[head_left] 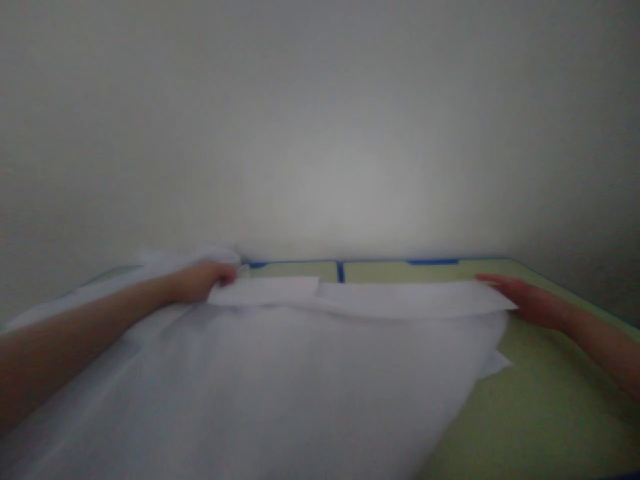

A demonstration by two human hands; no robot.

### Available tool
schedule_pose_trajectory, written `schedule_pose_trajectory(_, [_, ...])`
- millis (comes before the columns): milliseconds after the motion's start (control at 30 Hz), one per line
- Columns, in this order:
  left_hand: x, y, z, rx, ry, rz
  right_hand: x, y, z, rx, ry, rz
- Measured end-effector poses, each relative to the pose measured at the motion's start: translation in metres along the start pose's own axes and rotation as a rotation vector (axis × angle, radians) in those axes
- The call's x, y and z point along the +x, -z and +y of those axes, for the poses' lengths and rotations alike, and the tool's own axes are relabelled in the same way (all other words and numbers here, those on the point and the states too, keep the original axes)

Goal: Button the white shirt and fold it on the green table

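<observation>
A wide white cloth (320,387) spreads over the green table, with a folded band (400,300) along its far edge. My left hand (207,280) is closed on the cloth at the band's left end, where more fabric lies bunched. At the band's right end, my right hand (535,303) holds the corner of the cloth; its upper fingers stretch along the edge and the thumb is hidden. Below that corner a small pointed flap (495,365) of white fabric sticks out. Blur softens the details, and the kind of cloth item cannot be made out.
The light green table (540,413) has blue edging (433,262) at the back and a short blue strip (341,272) near its far middle. A plain pale wall (340,133) rises right behind it. Loose white fabric (100,293) covers the table's left side.
</observation>
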State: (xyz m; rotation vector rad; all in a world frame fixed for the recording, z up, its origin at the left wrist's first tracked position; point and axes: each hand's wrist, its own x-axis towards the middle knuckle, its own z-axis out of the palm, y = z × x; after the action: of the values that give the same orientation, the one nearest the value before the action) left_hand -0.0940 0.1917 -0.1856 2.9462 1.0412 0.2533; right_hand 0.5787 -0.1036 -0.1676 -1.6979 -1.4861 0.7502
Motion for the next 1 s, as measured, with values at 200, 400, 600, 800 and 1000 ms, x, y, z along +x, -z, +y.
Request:
schedule_pose_trajectory(200, [-0.005,-0.001,-0.018,0.062,0.098,0.08,0.014,-0.005,-0.003,0.425,-0.183,0.114])
schedule_pose_trajectory(400, [-0.016,-0.008,-0.034,0.139,0.329,0.097,-0.042,-0.01,-0.009,-0.179,-0.204,-0.016])
schedule_pose_trajectory(600, [-0.01,-0.016,-0.047,0.186,0.338,0.07,-0.066,-0.085,-0.046,-0.634,-0.035,0.068])
schedule_pose_trajectory(800, [-0.008,-0.013,-0.036,0.191,0.374,0.058,-0.042,-0.087,-0.049,-0.686,-0.064,0.063])
schedule_pose_trajectory(1000, [-0.012,-0.009,-0.039,0.212,0.461,0.106,-0.111,-0.012,-0.015,-0.572,-0.299,0.078])
